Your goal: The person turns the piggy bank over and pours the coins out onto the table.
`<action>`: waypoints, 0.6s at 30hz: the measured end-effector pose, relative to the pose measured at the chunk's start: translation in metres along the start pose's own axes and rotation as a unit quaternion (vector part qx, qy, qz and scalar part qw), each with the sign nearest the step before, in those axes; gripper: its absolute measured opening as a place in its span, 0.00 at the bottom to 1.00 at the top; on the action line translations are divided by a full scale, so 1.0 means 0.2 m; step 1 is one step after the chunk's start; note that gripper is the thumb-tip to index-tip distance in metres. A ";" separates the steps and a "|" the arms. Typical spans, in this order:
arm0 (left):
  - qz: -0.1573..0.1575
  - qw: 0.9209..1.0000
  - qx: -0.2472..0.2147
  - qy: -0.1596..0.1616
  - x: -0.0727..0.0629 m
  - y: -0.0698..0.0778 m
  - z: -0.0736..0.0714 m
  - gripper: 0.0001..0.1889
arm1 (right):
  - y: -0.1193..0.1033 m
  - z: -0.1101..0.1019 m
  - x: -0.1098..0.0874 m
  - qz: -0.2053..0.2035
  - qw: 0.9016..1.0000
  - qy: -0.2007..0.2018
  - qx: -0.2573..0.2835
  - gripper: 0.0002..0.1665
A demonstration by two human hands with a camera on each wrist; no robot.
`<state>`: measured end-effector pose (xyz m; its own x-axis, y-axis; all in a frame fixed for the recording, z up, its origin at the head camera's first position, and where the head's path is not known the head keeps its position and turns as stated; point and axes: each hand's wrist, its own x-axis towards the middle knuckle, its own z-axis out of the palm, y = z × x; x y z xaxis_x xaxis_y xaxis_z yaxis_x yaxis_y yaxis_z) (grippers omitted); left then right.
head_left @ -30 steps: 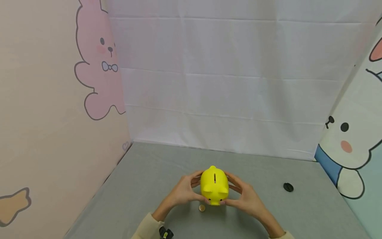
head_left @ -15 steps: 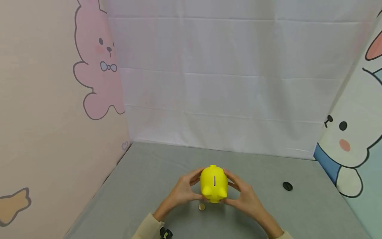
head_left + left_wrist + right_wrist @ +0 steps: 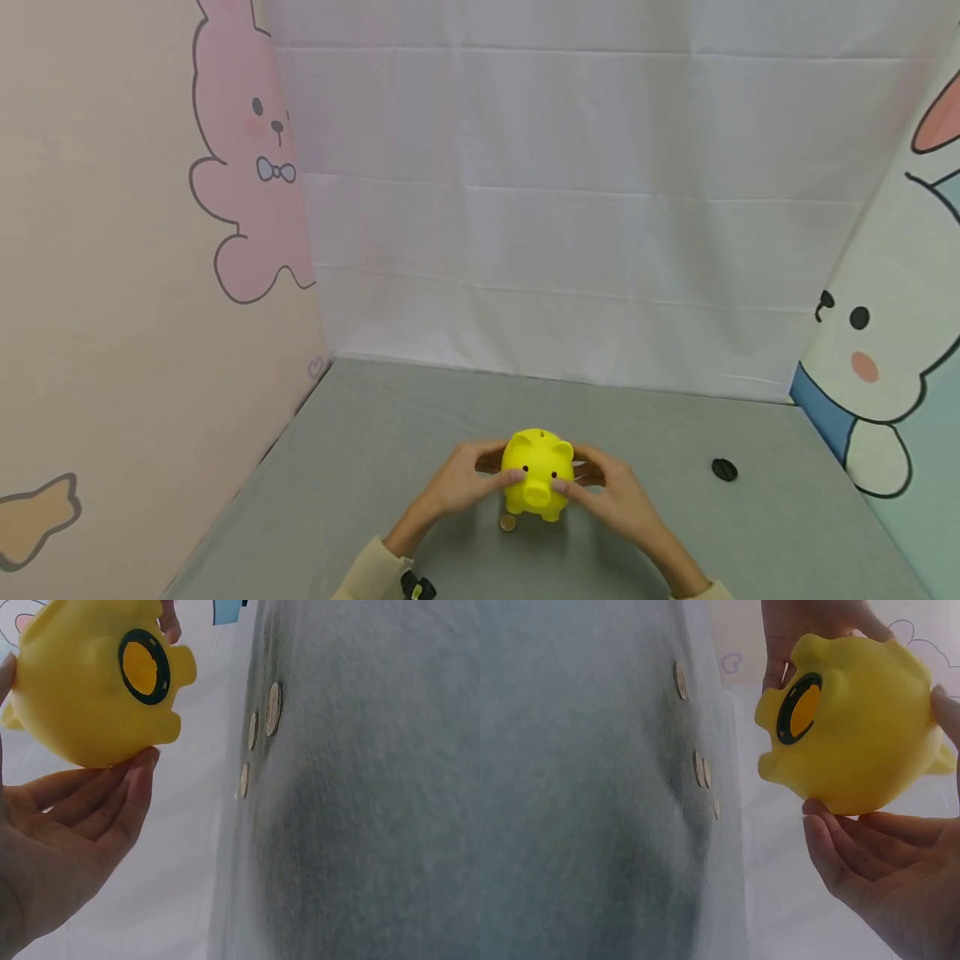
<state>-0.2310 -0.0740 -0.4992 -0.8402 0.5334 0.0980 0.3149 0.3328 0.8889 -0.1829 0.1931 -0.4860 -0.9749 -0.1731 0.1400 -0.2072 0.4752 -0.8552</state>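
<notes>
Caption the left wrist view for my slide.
Left hand and right hand hold a yellow piggy bank, underside hole open, above a gray surface with coins.

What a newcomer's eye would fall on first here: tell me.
Probably the yellow piggy bank, held above the gray table by the fingers of the left hand and right hand. Its dark-ringed belly hole stands out in both wrist views. The pink rabbit on the head view's left wall might come next.

Piggy bank [image 3: 536, 462] above table [image 3: 637, 433], coins [image 3: 274, 709] apparently beneath
</notes>
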 end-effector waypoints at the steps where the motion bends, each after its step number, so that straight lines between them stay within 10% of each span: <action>1: -0.008 1.000 -0.002 0.001 0.00 0.00 0.00 0.31 | -0.01 0.00 0.00 0.016 1.000 -0.004 0.001 0.31; 18: -0.110 0.992 -0.053 0.010 0.03 0.05 0.04 0.35 | -0.04 -0.03 0.03 0.086 0.994 -0.063 0.029 0.33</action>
<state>-0.2306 -0.0614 -0.4936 -0.8925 0.4408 -0.0953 0.0756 0.3547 0.9319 -0.1884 0.1934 -0.4762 -0.9770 -0.2009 -0.0716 -0.0288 0.4568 -0.8891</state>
